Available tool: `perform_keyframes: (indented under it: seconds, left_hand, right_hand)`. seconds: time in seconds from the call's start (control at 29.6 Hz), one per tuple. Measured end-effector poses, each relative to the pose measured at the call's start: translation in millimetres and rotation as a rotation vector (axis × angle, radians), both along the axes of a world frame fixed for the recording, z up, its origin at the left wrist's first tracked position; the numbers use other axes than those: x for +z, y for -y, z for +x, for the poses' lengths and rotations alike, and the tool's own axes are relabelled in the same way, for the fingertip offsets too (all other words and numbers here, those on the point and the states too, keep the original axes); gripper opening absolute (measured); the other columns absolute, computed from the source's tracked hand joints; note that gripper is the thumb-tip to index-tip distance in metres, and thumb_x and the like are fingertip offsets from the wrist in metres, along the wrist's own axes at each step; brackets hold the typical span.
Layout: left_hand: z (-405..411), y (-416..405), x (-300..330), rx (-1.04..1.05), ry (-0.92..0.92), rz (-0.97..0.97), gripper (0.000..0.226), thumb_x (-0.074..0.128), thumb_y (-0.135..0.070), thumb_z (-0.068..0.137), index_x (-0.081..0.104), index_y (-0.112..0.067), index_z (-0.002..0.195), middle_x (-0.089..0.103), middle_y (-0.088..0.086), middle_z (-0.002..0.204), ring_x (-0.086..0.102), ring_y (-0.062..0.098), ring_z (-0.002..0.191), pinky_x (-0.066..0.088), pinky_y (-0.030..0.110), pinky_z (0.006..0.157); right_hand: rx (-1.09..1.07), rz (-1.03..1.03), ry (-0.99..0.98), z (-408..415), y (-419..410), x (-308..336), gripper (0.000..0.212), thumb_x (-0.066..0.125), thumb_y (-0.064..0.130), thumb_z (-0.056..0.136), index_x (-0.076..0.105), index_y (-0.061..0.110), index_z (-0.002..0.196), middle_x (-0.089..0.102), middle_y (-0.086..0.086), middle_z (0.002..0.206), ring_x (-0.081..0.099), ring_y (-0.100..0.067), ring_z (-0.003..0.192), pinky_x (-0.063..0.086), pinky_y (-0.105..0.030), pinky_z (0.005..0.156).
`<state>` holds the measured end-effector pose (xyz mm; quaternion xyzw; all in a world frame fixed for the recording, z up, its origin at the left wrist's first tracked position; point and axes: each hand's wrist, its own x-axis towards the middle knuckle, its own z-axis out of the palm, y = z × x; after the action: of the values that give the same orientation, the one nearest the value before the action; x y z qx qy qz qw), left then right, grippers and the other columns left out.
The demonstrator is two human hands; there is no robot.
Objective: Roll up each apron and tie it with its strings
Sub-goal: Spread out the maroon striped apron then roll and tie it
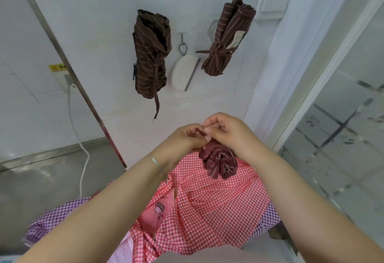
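— At the centre of the view, what are the hands doing?

— Both meet just above a dark red striped roll (218, 162). The left hand (184, 138) and the right hand (228, 133) have their fingertips pressed together, pinching a thin dark string (200, 131) between them. A thin bracelet (157, 164) circles the left wrist.

— Where does that roll sit?

— It rests on a red checked apron (207, 204), which lies loose and crumpled below the forearms. A purple checked apron (52, 219) shows beneath it, sticking out at the left and at the right edge.

— Anything already rolled?

— Two brown striped rolls hang on the white wall behind. The left roll (150, 55) is wrapped by its strings, with one end dangling down. The right roll (227, 38) is tied in a knot and shows a pale label. Between them a white brush (184, 71) hangs from a hook.

— And the surroundings?

— A metal pole (68, 63) slants across the left, beside a white cable (81, 148). A glass door (342, 138) stands at the right.
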<state>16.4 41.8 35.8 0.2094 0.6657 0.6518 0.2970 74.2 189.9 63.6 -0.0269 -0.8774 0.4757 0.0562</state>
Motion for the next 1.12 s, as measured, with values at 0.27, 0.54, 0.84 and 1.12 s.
perform_keyframes:
  seconds: [0.27, 0.54, 0.84, 1.12]
  left_hand:
    - [-5.2, 2.6, 1.1, 0.05, 0.28, 0.016, 0.01, 0.057, -0.011, 0.092, 0.062, -0.015, 0.084, 0.062, -0.001, 0.075, 0.055, 0.009, 0.069, 0.038, 0.023, 0.069]
    - [-27.3, 25.4, 13.8, -0.311, 0.477, -0.176, 0.008, 0.055, -0.008, 0.087, 0.061, -0.013, 0.088, 0.065, -0.003, 0.068, 0.061, 0.005, 0.062, 0.041, 0.021, 0.069]
    - [-25.6, 28.2, 17.5, -0.444, 0.421, -0.225, 0.007, 0.061, -0.005, 0.082, 0.063, -0.007, 0.089, 0.065, 0.0, 0.068, 0.061, 0.008, 0.065, 0.043, 0.024, 0.076]
    - [-2.0, 25.6, 14.4, -0.191, -0.028, -0.27, 0.024, 0.06, 0.015, 0.081, 0.066, -0.008, 0.077, 0.066, 0.004, 0.074, 0.062, 0.007, 0.064, 0.051, 0.018, 0.065]
  right_hand:
    - [0.039, 0.34, -0.201, 5.1, 2.4, -3.9, 0.018, 0.055, 0.015, 0.095, 0.059, 0.022, 0.111, 0.056, 0.014, 0.093, 0.052, 0.001, 0.083, 0.043, -0.018, 0.079]
    - [0.484, 0.867, -0.838, 4.3, 1.6, -9.7, 0.02, 0.051, 0.01, 0.093, 0.068, 0.009, 0.105, 0.067, -0.006, 0.091, 0.06, -0.024, 0.078, 0.05, -0.032, 0.063]
    - [0.614, 0.829, -1.193, 6.3, -1.9, -11.0, 0.011, 0.068, 0.005, 0.09, 0.07, 0.008, 0.1, 0.07, -0.004, 0.084, 0.062, -0.02, 0.071, 0.051, -0.027, 0.067]
    - [0.173, 0.084, -0.085, 20.3, 1.1, -36.8, 0.003, 0.045, 0.027, 0.101, 0.044, 0.029, 0.1, 0.063, 0.008, 0.087, 0.058, -0.001, 0.078, 0.043, -0.017, 0.07]
